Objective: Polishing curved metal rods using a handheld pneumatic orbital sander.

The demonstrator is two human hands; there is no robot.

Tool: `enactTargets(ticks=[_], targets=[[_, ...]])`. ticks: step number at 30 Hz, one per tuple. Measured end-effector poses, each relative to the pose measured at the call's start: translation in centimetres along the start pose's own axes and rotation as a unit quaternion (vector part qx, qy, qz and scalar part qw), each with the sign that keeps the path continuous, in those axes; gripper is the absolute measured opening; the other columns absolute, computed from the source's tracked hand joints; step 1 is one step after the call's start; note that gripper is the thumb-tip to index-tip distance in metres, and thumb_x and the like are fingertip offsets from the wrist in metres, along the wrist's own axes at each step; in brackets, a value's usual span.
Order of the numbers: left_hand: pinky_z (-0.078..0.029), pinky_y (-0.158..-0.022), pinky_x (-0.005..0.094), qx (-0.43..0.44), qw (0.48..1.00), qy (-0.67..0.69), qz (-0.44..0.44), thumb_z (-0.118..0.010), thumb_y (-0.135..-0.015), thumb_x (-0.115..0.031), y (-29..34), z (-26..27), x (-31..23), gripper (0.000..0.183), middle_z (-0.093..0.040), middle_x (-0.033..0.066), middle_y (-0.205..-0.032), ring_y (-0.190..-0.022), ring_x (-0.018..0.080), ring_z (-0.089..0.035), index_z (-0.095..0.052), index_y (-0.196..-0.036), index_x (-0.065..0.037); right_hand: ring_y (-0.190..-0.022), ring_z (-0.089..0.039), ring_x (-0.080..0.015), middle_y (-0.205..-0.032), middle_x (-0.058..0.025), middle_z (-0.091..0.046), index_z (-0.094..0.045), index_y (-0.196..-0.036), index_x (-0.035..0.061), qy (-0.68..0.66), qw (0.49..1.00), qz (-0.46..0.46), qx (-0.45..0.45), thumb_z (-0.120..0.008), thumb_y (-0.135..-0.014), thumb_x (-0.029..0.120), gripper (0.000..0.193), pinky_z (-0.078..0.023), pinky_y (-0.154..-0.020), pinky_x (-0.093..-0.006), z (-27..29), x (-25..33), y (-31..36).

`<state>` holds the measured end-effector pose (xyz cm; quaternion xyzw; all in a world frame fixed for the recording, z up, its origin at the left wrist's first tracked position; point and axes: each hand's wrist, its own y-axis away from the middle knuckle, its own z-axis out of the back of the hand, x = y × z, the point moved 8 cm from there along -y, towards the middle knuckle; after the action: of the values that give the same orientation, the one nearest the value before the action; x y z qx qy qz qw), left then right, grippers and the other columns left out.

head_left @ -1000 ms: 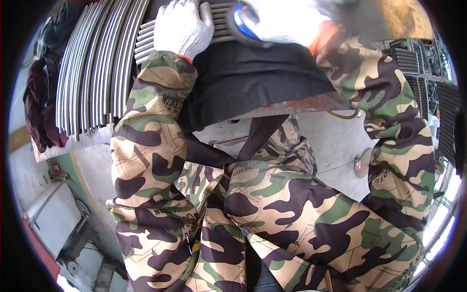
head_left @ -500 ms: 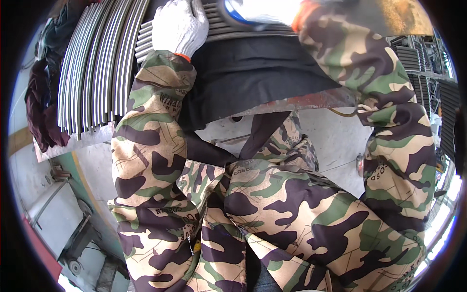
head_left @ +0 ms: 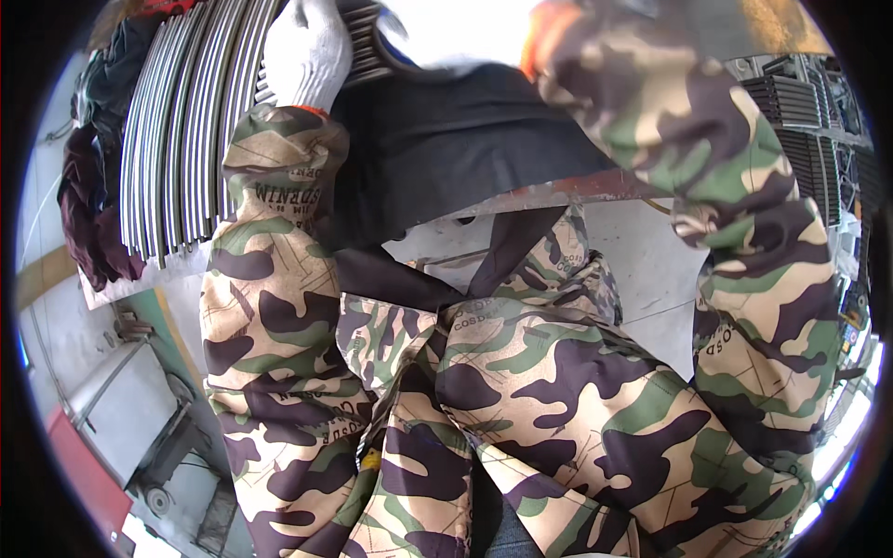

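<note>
My left hand (head_left: 307, 56), in a white knit glove, is at the top edge over the metal rods. Its fingers run out of the picture, so their grip is hidden. Several grey rods (head_left: 366, 42) lie crosswise between my hands. My right hand (head_left: 465, 33), also in a white glove, is glaring bright and smeared by motion above the black cloth. A dark, blue-tinged curved edge (head_left: 395, 56) shows beside it; what it belongs to cannot be made out. The black cloth (head_left: 446, 149) drapes over the near edge of the work surface.
A row of long metal rods (head_left: 177, 139) lies at the left, with dark crumpled clothing (head_left: 88, 205) beyond it. A wheeled cart (head_left: 163, 465) stands on the floor at lower left. Racks of dark bars (head_left: 809, 121) are at the far right.
My left hand has shifted left and slightly up, partly leaving the picture. My right hand and sleeve have moved left, toward the left hand.
</note>
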<state>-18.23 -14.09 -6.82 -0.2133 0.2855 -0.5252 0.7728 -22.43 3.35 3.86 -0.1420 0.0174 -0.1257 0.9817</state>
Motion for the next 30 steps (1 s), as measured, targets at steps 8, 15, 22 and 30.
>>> enactTargets(ticks=[8,15,22,30], targets=[[-0.053,-0.099,0.0363,0.013,0.931,0.303,0.203,-0.038,-0.115,-0.043,0.9,0.9,-0.1,0.056,-0.081,0.0125,-0.117,-0.106,0.0253,-0.075,-0.079,-0.126,-0.006,-0.094,-0.073,-0.0449,-0.104,-0.0254,-0.072,-0.072,-0.109,0.0031,-0.017,0.999,-0.006,0.028,-0.061,-0.093,0.023,0.028,-0.059,-0.083,-0.0533,-0.3,-0.3,0.3],[-0.054,-0.095,0.0376,0.008,0.922,0.356,0.152,-0.042,-0.114,-0.042,0.6,0.9,-2.7,0.05,-0.081,0.0142,-0.114,-0.103,0.023,-0.074,-0.08,-0.127,-0.011,-0.093,-0.073,-0.0448,-0.103,-0.0257,-0.072,-0.071,-0.107,0.0018,0.045,0.995,-0.07,0.059,-0.061,-0.093,0.026,0.029,-0.059,-0.083,-0.0546,0.2,-4.1,0.7],[-0.053,-0.098,0.0401,0.016,0.954,0.271,0.126,-0.04,-0.113,-0.038,0.7,2.1,-2.5,0.048,-0.08,0.0158,-0.12,-0.112,0.0324,-0.074,-0.078,-0.129,-0.012,-0.093,-0.072,-0.0441,-0.102,-0.025,-0.07,-0.069,-0.107,0.0035,0.05,0.997,-0.053,0.002,-0.063,-0.094,0.028,0.028,-0.058,-0.08,-0.0555,0.0,-5.0,1.3],[-0.053,-0.102,0.0385,0.022,0.959,0.269,0.088,-0.039,-0.114,-0.032,0.6,1.9,-2.1,0.047,-0.079,0.0164,-0.12,-0.113,0.0301,-0.075,-0.077,-0.129,-0.01,-0.088,-0.072,-0.0436,-0.1,-0.0241,-0.07,-0.069,-0.104,0.0036,0.009,0.999,-0.013,-0.035,-0.062,-0.092,0.022,0.023,-0.059,-0.08,-0.0541,0.3,-1.7,0.9]])
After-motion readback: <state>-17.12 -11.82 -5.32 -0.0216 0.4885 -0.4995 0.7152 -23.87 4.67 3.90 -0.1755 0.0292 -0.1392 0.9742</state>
